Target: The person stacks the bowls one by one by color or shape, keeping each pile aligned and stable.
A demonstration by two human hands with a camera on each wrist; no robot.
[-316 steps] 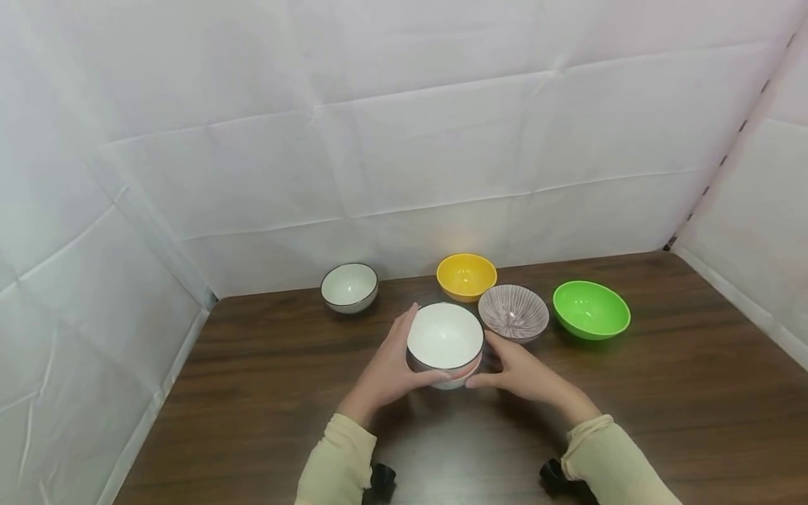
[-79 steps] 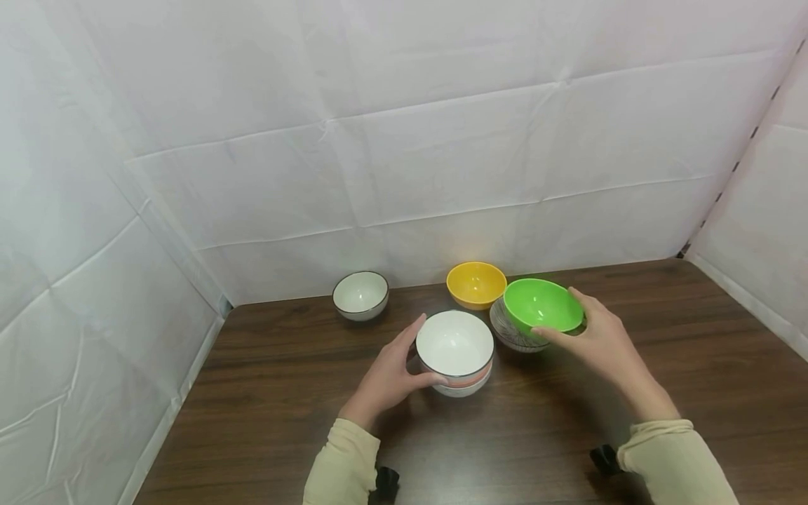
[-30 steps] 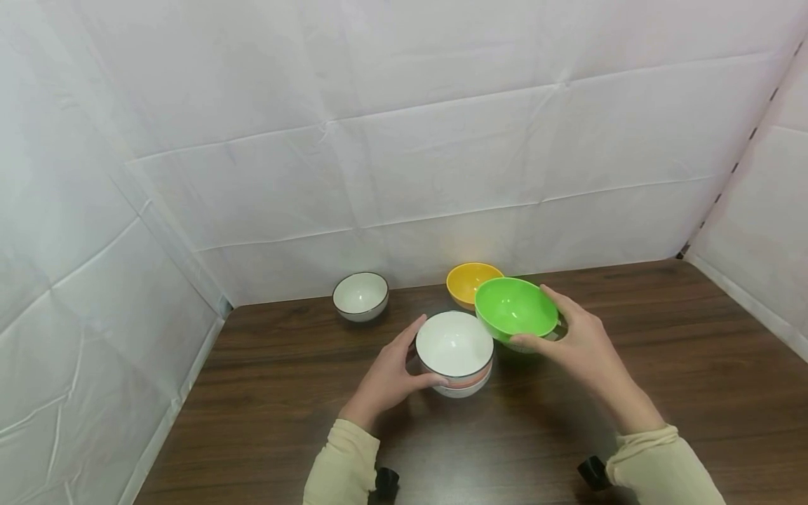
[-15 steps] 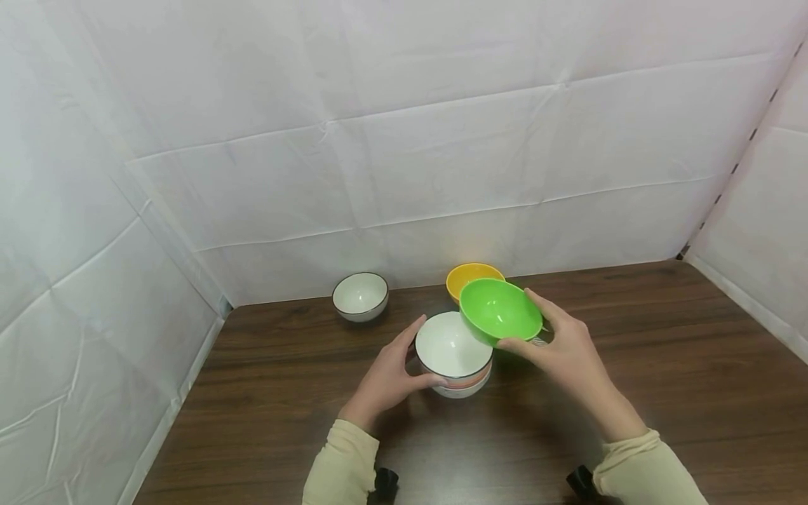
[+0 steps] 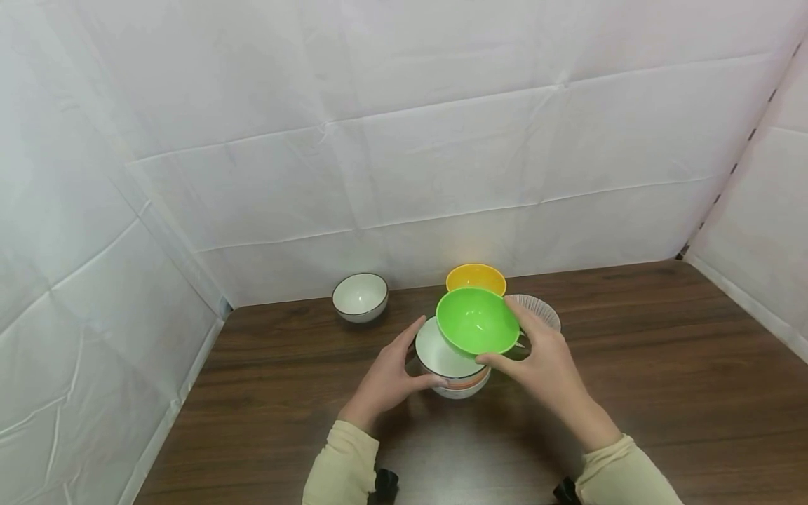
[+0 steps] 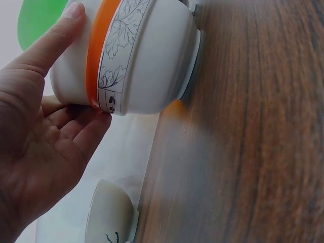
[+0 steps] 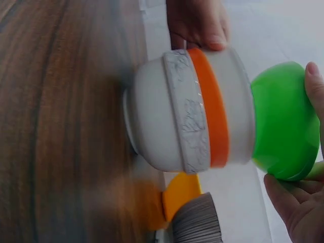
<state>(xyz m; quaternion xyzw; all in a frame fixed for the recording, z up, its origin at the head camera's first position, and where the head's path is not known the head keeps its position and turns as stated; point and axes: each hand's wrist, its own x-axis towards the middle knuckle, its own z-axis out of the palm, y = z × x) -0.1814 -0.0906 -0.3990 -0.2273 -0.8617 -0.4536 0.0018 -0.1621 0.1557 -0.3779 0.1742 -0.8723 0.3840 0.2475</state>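
My left hand [image 5: 391, 379] grips the side of a bowl stack [image 5: 438, 354], thumb in front and fingers behind. The upper bowl is white with a dark rim; an orange band and a leaf-patterned white bowl [image 6: 157, 55] show beneath it. Above the stack's back right side, my right hand [image 5: 546, 361] holds a green bowl [image 5: 476, 319] by its rim, between thumb and fingers. In the right wrist view the green bowl [image 7: 283, 121] overlaps the upper rim of the stack. Part of the stack's white inside is hidden by it.
A yellow bowl [image 5: 473, 275] stands behind the green one, near the white cloth wall [image 5: 429, 161]. To its right a striped bowl [image 5: 539, 308] is partly covered by the right hand. A white dark-rimmed bowl [image 5: 360, 298] sits at back left on the dark wooden table [image 5: 284, 393].
The green bowl, on the table at far right at first, was picked up by my right hand and carried left, past the striped bowl to above the stack. My left hand stays on the stack.
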